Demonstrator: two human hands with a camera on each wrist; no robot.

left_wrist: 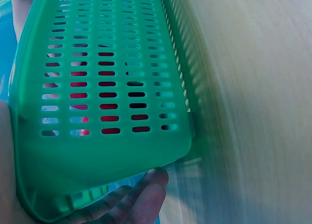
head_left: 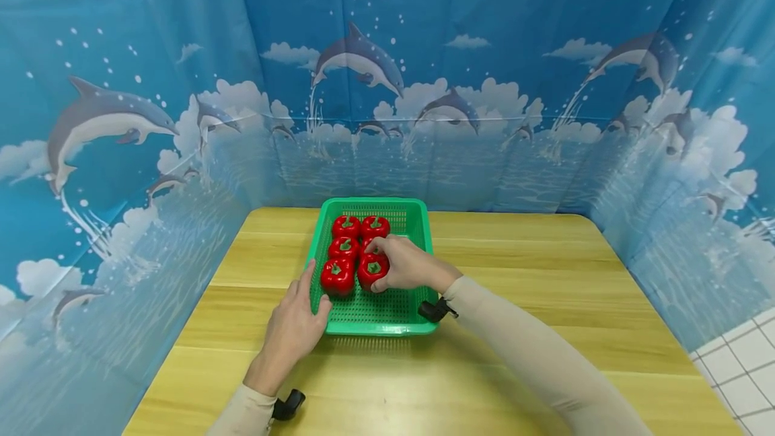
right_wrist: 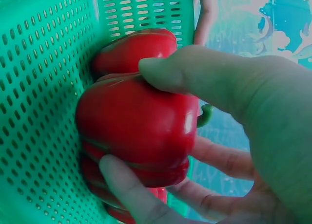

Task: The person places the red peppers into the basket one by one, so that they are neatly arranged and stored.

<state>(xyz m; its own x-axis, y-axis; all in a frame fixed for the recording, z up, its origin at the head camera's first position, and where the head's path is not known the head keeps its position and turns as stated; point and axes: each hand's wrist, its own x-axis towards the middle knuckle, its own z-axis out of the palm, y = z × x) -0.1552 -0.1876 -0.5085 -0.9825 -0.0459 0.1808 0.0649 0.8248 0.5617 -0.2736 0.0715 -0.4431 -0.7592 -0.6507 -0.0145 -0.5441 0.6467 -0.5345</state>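
My right hand (head_left: 407,262) grips a red bell pepper (right_wrist: 139,121) inside the green plastic basket (head_left: 378,330), thumb on one side and fingers on the other. Its green stem (right_wrist: 205,115) points toward the palm. Several other red bell peppers stand in rows, among them one in the front left (head_left: 338,277) and one in the back right (head_left: 375,227); my right hand partly covers the one behind the gripped pepper. At the basket's front left corner, my left hand (head_left: 295,325) holds the rim, fingers (left_wrist: 148,199) along the outer side wall and thumb over the edge.
The slotted basket stands on a light wooden table (head_left: 514,328), near its back edge. A blue curtain (head_left: 484,12) with printed dolphins hangs behind and on both sides. White tiles (head_left: 741,362) show at the lower right.
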